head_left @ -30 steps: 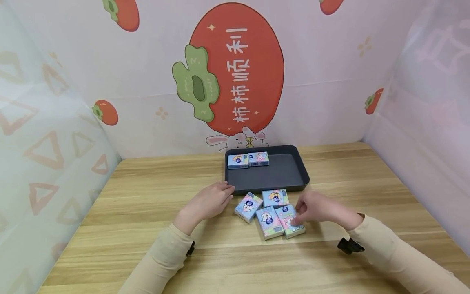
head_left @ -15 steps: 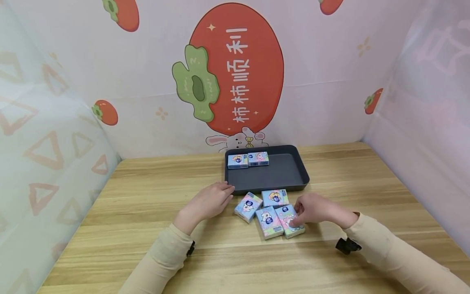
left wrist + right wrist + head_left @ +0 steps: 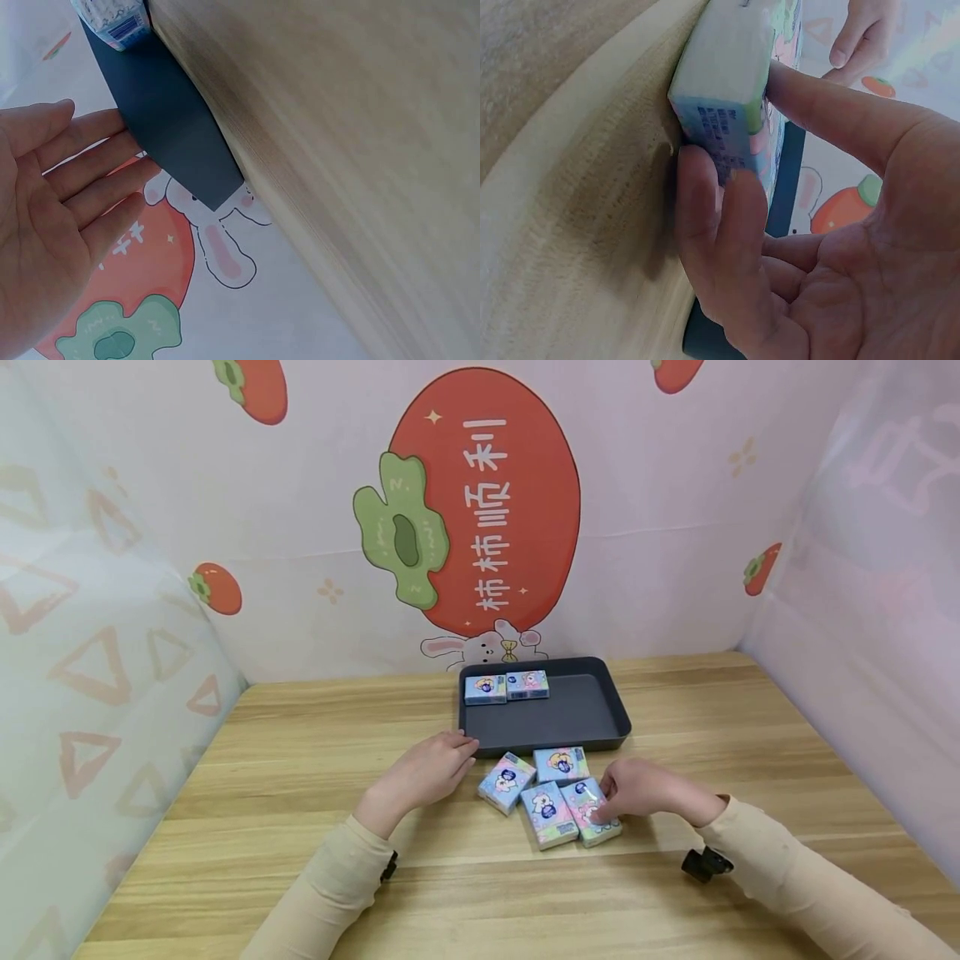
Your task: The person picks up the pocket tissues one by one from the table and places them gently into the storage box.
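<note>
My left hand [image 3: 429, 770] rests its straight fingers against the left front corner of the dark grey tray [image 3: 540, 724]; the left wrist view shows the open palm beside the tray's wall [image 3: 169, 127]. My right hand [image 3: 643, 787] pinches a small pastel tissue pack [image 3: 587, 802] lying flat on the table. In the right wrist view the thumb presses the top of this pack [image 3: 724, 71] while curled fingers touch its printed side. Touching it on the left lies a second tissue pack [image 3: 550, 817]. A third pack [image 3: 562, 763] and a tilted one [image 3: 507, 783] lie just before the tray.
Two more tissue packs [image 3: 486, 689] sit side by side in the tray's back left corner. The wooden table [image 3: 480, 902] ends at a printed back curtain [image 3: 300, 510], with curtains at both sides. Small dark wrist cameras [image 3: 707, 864] hang under the sleeves.
My right hand has shifted slightly left and closed in on the right-hand tissue pack. The left hand, the tray and the other packs have hardly moved.
</note>
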`<state>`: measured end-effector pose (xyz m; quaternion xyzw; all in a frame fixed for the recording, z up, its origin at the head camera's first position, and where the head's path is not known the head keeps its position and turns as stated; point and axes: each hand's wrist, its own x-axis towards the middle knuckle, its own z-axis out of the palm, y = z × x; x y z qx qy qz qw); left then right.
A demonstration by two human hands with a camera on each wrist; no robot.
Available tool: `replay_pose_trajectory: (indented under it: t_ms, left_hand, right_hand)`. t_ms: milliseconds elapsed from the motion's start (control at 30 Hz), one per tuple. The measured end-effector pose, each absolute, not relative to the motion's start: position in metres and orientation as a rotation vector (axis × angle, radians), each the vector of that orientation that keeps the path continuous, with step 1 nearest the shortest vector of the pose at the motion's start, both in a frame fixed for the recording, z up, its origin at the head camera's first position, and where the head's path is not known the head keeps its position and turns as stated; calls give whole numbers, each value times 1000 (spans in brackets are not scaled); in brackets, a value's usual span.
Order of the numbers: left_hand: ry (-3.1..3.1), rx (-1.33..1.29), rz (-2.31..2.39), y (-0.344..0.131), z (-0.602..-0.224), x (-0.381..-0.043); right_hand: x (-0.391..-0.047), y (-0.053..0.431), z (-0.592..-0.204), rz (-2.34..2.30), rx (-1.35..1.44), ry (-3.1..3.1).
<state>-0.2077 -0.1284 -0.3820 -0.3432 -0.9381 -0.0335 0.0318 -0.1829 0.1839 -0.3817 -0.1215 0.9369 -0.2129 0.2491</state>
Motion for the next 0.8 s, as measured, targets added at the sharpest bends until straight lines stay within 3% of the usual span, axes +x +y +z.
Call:
replay_pose_trajectory:
  t_ms: [800]
  left_hand:
    - [-2897, -1049, -99, -128, -384, -208]
  right_hand:
    - [-180, 179, -392, -640, -303, 2542]
